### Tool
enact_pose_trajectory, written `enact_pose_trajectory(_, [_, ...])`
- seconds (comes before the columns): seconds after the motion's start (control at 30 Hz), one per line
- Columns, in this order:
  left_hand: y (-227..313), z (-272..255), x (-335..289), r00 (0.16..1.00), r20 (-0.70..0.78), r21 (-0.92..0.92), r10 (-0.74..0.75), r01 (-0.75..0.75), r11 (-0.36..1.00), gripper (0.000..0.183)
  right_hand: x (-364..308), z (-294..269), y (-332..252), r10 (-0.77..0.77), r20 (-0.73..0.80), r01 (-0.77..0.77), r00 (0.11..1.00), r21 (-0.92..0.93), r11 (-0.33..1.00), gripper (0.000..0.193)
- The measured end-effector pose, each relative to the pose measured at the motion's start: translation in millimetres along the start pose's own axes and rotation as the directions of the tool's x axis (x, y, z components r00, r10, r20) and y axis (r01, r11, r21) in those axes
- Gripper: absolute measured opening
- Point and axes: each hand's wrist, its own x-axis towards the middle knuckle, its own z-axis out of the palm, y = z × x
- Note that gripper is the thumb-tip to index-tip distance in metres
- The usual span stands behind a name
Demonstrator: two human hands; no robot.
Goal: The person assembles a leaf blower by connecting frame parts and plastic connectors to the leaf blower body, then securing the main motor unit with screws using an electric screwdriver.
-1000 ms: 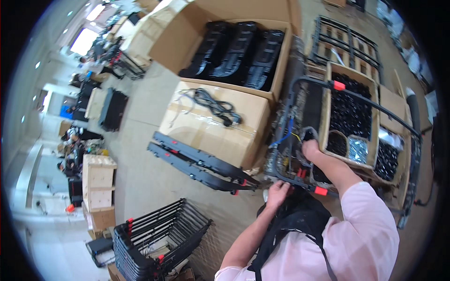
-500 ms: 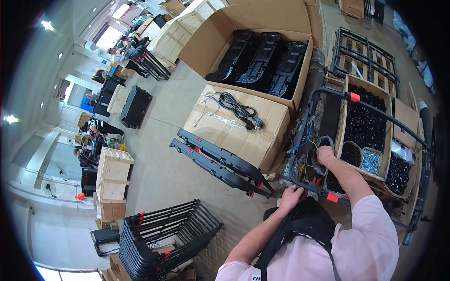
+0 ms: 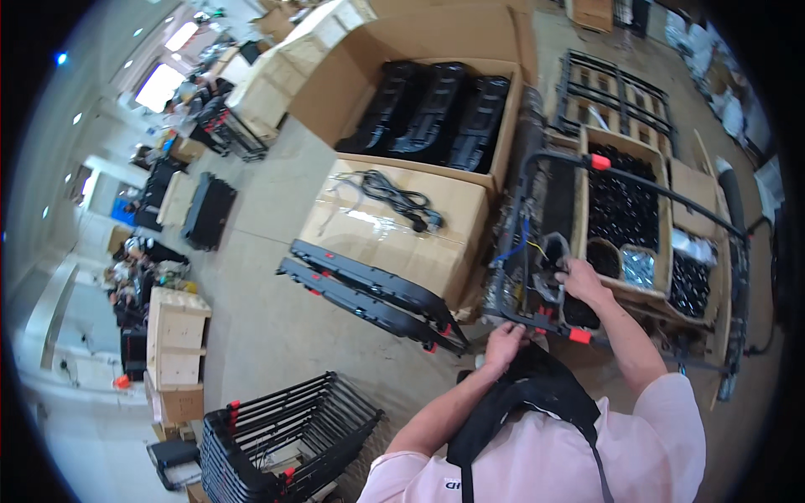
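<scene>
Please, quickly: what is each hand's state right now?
Left hand: at the black frame; grip cannot be told.
Right hand: at the clear plastic bag; grip cannot be told.

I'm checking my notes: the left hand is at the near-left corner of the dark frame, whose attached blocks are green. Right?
Only the colour is wrong: the head view shows red attached blocks. The left hand is indeed at the near-left corner of the dark frame.
</scene>
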Motion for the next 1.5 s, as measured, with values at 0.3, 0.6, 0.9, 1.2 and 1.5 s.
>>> enact_pose_trajectory(0.3, [4.3,-17.0,11.5,0.996,0.024,0.116,0.084,-0.086,0.989,0.022,-113.7,-17.2,-47.4,0.200,0.367,-0.418,0.908,0.783,0.461,0.026])
enact_pose_trajectory(0.6, [23.6,-16.3,3.4,0.997,0.080,0.141,0.000,-0.011,0.990,0.020,-191.3,86.1,-25.3,0.366,0.598,-0.658,0.713,0.751,0.054,0.028])
enact_pose_trajectory(0.9, [30.4,-25.1,4.5,0.986,0.132,0.127,-0.098,0.081,0.989,0.021,-130.3,135.7,-53.8,0.328,0.499,-0.434,0.802,0.865,-0.254,0.019])
enact_pose_trajectory(1.2, [38.0,-29.3,4.8,0.960,0.196,0.183,-0.198,0.163,0.970,0.023,-130.9,151.3,-47.5,0.368,0.501,-0.410,0.783,0.861,-0.301,0.017])
enact_pose_trajectory(1.5, [34.3,-39.7,0.1,0.935,0.254,0.191,-0.249,0.204,0.960,0.024,-134.6,129.1,-46.7,0.287,0.456,-0.522,0.842,0.824,0.222,0.022])
